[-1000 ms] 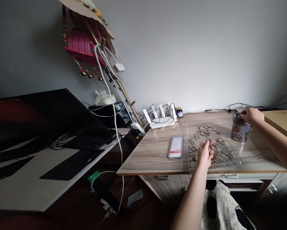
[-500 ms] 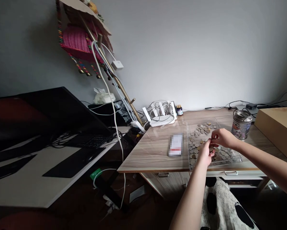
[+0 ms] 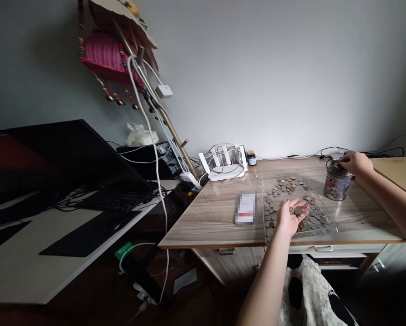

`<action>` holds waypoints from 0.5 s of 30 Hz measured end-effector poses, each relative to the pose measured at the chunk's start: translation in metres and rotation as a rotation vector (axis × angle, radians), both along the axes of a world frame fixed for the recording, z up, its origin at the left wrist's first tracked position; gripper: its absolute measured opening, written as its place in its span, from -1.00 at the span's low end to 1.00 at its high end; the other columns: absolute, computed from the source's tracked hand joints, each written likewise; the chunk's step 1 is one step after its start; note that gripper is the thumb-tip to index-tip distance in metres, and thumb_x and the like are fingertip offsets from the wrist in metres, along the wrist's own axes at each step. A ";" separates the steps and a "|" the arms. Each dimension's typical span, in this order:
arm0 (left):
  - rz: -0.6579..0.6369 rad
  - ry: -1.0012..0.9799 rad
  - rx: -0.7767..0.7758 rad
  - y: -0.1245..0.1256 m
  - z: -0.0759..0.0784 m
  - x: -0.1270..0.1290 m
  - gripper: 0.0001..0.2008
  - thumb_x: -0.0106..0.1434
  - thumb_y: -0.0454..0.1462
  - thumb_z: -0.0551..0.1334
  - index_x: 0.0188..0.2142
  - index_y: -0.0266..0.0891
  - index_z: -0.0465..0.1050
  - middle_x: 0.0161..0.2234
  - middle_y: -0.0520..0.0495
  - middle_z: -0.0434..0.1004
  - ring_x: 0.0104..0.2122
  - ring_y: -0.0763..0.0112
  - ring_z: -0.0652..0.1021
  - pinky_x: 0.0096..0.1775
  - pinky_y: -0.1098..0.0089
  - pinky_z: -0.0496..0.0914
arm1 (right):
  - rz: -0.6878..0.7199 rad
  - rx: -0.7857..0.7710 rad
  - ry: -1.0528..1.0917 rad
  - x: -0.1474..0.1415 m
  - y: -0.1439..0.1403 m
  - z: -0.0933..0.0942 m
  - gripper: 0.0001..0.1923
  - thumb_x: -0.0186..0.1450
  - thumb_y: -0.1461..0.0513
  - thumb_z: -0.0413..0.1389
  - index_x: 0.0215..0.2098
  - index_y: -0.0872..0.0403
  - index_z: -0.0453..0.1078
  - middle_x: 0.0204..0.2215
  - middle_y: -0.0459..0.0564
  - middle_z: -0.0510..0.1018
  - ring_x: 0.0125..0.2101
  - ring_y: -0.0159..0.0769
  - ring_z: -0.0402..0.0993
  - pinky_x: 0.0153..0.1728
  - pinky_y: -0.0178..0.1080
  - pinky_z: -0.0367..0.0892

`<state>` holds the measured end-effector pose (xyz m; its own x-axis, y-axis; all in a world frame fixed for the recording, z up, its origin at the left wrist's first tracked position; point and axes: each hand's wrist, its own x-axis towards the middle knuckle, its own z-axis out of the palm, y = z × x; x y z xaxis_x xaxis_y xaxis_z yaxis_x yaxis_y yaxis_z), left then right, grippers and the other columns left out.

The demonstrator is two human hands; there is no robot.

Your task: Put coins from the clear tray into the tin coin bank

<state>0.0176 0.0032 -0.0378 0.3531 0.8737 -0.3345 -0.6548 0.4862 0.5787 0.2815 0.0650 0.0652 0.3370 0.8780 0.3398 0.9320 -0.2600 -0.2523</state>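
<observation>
While the left hand [image 3: 290,217] cups coins [image 3: 297,210] palm-up over the clear tray [image 3: 328,224], the right hand [image 3: 357,163] pinches at the tin's [image 3: 336,183] top — its grasp unclear.

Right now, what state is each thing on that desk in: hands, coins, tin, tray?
Left hand: palm up, open, a few coins resting in it, over the tray.
Right hand: fingers at the tin's top; grip hidden.
Tin: upright on the desk, right of the tray.
Tray: clear, flat on the desk, holding loose coins.
Coins: scattered in one layer.
Desk: glossy wood, drawers shut.
</observation>
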 end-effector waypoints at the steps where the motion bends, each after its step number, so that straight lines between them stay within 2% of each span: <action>1: -0.002 -0.010 0.010 0.000 0.000 -0.001 -0.61 0.22 -0.20 -0.06 -0.10 -0.45 0.28 -0.20 -0.35 0.46 -0.35 0.28 0.53 -0.32 0.30 0.40 | 0.004 -0.016 -0.014 0.000 0.001 -0.001 -0.75 0.02 0.14 0.06 -0.38 0.00 0.50 -0.44 0.00 0.52 -0.44 -0.26 0.38 -0.53 -0.30 0.17; 5: 0.002 -0.032 0.041 -0.001 0.000 -0.002 -0.58 0.24 -0.17 -0.10 -0.13 -0.47 0.31 -0.21 -0.36 0.46 -0.34 0.27 0.53 -0.32 0.31 0.39 | -0.017 -0.037 -0.115 -0.008 0.004 -0.002 -0.74 0.01 0.16 0.05 -0.37 0.03 0.50 -0.39 0.05 0.52 -0.41 -0.21 0.39 -0.52 -0.28 0.18; 8: 0.002 -0.053 0.061 -0.002 0.000 -0.004 -0.54 0.25 -0.13 -0.14 -0.15 -0.47 0.33 -0.25 -0.37 0.47 -0.33 0.25 0.53 -0.31 0.29 0.38 | 0.058 0.109 -0.184 -0.027 -0.003 -0.002 -0.68 0.08 0.15 0.01 -0.25 0.06 0.46 -0.31 0.08 0.51 -0.35 -0.20 0.39 -0.50 -0.28 0.18; 11: 0.039 -0.055 0.042 -0.002 -0.001 -0.003 -0.54 0.25 -0.08 -0.14 -0.17 -0.41 0.31 -0.32 -0.33 0.47 -0.36 0.25 0.52 -0.32 0.26 0.38 | 0.333 0.147 -0.157 -0.064 -0.025 -0.011 -0.72 0.16 0.17 -0.06 -0.27 0.04 0.44 -0.31 0.02 0.51 -0.40 -0.29 0.38 -0.51 -0.32 0.18; 13: 0.075 -0.063 -0.005 0.000 -0.002 -0.002 -0.56 0.23 -0.04 -0.13 -0.22 -0.35 0.29 -0.37 -0.25 0.46 -0.37 0.26 0.51 -0.34 0.27 0.37 | 0.573 0.048 -0.094 -0.095 -0.045 -0.022 -0.75 0.18 0.16 -0.06 -0.35 0.02 0.45 -0.37 -0.01 0.51 -0.45 -0.34 0.37 -0.52 -0.34 0.19; 15: 0.098 -0.075 -0.043 0.001 -0.002 -0.001 -0.59 0.22 -0.01 -0.10 -0.29 -0.29 0.28 -0.43 -0.16 0.42 -0.41 0.31 0.49 -0.38 0.32 0.36 | 0.773 -0.021 -0.079 -0.126 -0.062 -0.036 -0.77 0.16 0.13 -0.01 -0.40 0.00 0.46 -0.38 -0.02 0.50 -0.41 -0.32 0.37 -0.49 -0.34 0.20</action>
